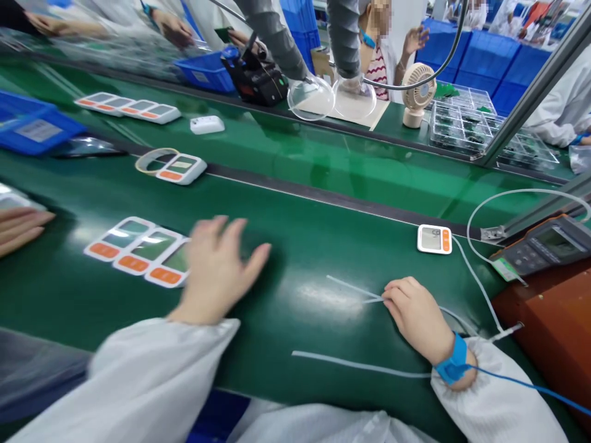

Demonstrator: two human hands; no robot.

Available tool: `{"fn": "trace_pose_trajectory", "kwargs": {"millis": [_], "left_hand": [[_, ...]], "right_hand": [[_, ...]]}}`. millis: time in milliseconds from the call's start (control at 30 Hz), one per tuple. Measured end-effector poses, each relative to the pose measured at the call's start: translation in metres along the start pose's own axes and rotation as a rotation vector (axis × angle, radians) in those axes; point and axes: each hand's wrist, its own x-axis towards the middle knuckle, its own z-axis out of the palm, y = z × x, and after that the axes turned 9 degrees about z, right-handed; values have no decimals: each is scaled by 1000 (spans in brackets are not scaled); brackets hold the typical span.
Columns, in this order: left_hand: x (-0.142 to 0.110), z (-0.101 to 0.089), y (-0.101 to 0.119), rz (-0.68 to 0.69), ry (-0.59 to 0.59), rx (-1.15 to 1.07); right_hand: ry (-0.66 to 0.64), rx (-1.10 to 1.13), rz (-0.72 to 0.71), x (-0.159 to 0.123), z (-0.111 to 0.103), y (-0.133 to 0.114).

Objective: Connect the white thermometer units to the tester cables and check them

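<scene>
My left hand [210, 267] is open, fingers spread and slightly blurred, at the right end of a row of white display units with orange buttons [150, 246]. It partly covers the rightmost unit, and whether it touches that unit is unclear. My right hand [413, 314], a blue strap on its wrist, is closed on thin translucent tubes [353, 286] whose loose ends point left. Another translucent tube [355, 363] lies on the green bench nearer my body. Beyond my right hand sits a single white display unit [434, 239], its screen lit, with a tube running from its right side.
A handheld meter [549, 246] leans on a brown box [549, 326] at right. Along the bench's dark edge lies another display unit [182, 169] beside a pale ring [150, 161]. A co-worker's hand [21, 227] is at far left, near a blue bin [37, 123]. A metal post [521, 86] slants at right.
</scene>
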Motion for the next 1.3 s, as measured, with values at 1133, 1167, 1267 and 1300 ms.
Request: {"fn": "trace_pose_trajectory", "kwargs": {"millis": [1133,1167,1267,1300], "left_hand": [[-4,22,217,-496,-616,-2121],[-3,21,217,-493,-622,-2111],[-3,19,218,-468,-624,-2078],[-3,18,217,-458,-621,-2066]], "right_hand": [[401,185,118,3,-33,0],[402,186,107,2,-33,0],[402,188,110,1,-35,-1],[398,190,116,1,-35,-1]]}}
